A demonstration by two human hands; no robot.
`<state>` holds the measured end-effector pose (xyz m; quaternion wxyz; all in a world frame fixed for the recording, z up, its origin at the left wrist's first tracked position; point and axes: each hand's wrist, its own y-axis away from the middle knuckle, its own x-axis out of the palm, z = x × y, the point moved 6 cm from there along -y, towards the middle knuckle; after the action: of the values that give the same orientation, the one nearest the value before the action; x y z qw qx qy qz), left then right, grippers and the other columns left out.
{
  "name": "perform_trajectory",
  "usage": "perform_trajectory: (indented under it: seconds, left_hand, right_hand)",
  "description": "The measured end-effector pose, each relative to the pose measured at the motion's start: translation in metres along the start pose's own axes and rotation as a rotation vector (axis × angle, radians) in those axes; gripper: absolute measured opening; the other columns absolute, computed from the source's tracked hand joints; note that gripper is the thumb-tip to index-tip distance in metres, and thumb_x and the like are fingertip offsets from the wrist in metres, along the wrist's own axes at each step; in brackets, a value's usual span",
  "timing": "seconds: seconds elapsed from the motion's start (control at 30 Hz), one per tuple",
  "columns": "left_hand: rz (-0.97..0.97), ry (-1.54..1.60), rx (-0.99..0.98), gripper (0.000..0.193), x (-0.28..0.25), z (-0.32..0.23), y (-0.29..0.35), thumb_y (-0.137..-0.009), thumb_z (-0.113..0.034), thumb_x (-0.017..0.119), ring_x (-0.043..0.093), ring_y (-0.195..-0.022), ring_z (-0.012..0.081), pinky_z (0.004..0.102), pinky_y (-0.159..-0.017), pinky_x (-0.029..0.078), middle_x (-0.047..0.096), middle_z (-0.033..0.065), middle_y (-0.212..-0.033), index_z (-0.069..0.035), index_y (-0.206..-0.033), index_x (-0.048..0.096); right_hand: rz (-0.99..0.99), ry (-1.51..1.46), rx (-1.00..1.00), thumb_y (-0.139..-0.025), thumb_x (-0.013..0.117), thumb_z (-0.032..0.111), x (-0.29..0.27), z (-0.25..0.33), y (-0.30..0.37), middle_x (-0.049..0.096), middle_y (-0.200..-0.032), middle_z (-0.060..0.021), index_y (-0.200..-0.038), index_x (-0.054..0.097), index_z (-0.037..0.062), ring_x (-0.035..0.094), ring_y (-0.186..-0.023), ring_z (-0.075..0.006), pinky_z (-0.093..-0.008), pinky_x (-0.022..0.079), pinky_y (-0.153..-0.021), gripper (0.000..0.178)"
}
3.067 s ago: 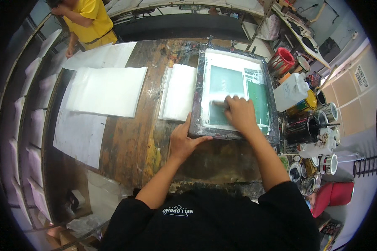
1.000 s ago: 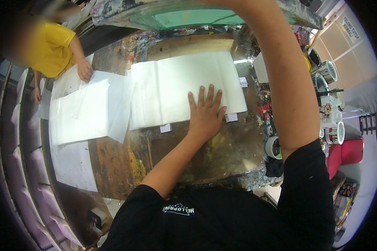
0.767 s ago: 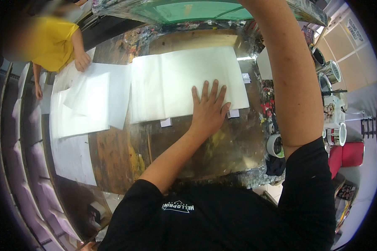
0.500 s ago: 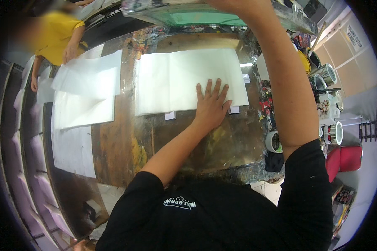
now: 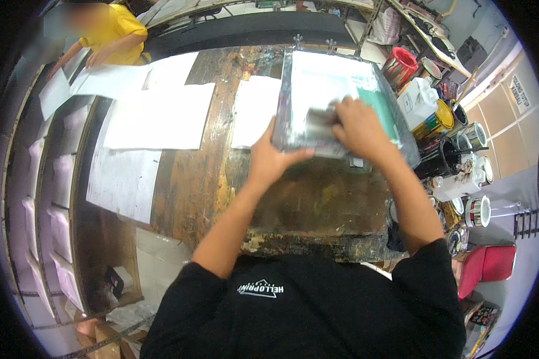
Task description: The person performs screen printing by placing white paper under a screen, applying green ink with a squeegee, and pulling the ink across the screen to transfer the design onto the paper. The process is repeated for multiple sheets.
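A screen printing frame lies lowered over the white sheet on the stained worktable; the sheet's left part sticks out beside it. The mesh looks pale, with a green area at its right. My left hand grips the frame's near left corner, its thumb along the near edge. My right hand is closed on a squeegee, smeared by motion, over the mesh. What lies under the frame is mostly hidden.
Left of the frame lies a white stack of sheets. A co-worker in yellow handles white sheets at the far left. Paint cans, a red bucket and a white jug crowd the right side. Shelving stands left.
The screen frame has come down from its raised position over the white sheet. My left hand went from the sheet to the frame's corner; my right hand now holds a squeegee.
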<state>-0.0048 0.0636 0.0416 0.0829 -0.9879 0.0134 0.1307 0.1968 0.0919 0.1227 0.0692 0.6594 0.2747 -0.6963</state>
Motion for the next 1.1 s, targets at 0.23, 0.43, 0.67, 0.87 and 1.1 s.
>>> perform_trajectory:
  seconds: [0.23,0.43,0.67,0.87,1.1]
  left_hand:
    - [-0.057,-0.586,-0.011,0.115,0.007,0.052,0.038,-0.053,-0.05,0.101,0.062,-0.099,0.0301,0.0429,-0.091,0.051,0.065,0.0125,-0.105,0.0,-0.147,0.057]
    - [-0.054,-0.553,0.0,0.114,0.005,0.06,0.04,-0.055,-0.047,0.1,0.062,-0.101,0.0293,0.043,-0.091,0.05,0.065,0.0129,-0.105,0.001,-0.148,0.056]
    - [-0.046,-0.52,0.017,0.119,0.002,0.057,0.038,-0.055,-0.045,0.101,0.063,-0.098,0.0286,0.0415,-0.091,0.05,0.067,0.0131,-0.105,0.0,-0.153,0.051]
    - [-0.064,-0.405,0.051,0.117,0.004,0.053,0.039,-0.06,-0.043,0.099,0.066,-0.095,0.0289,0.0409,-0.091,0.05,0.074,0.0165,-0.109,-0.001,-0.156,0.047]
    - [-0.107,-0.495,0.116,0.112,0.003,0.052,0.045,-0.064,-0.042,0.098,0.067,-0.096,0.035,0.0428,-0.091,0.051,0.075,0.0188,-0.109,0.001,-0.155,0.047]
  right_hand:
    - [0.104,-0.129,0.167,-0.082,0.075,0.017,0.073,0.039,0.068,0.068,-0.104,-0.006,-0.113,0.064,0.0141,0.065,-0.101,-0.0309,-0.0491,0.044,-0.088,0.034]
    - [-0.002,-0.037,0.175,-0.082,0.075,0.02,0.113,-0.003,0.001,0.067,-0.104,-0.0052,-0.111,0.064,0.0162,0.066,-0.099,-0.0286,-0.051,0.042,-0.086,0.031]
    - [0.207,-0.067,0.176,-0.09,0.066,0.029,0.151,-0.106,-0.149,0.073,-0.109,-0.0104,-0.122,0.066,0.0158,0.07,-0.107,-0.033,-0.0591,0.049,-0.089,0.034]
    - [0.12,-0.023,0.179,-0.09,0.065,0.032,0.16,-0.121,-0.167,0.073,-0.111,-0.0112,-0.125,0.068,0.0158,0.071,-0.108,-0.0338,-0.0572,0.051,-0.089,0.038]
    - [0.003,-0.034,0.101,-0.083,0.07,0.024,0.112,-0.033,-0.045,0.067,-0.096,-0.0113,-0.107,0.062,0.0123,0.068,-0.091,-0.0352,-0.0546,0.048,-0.077,0.028]
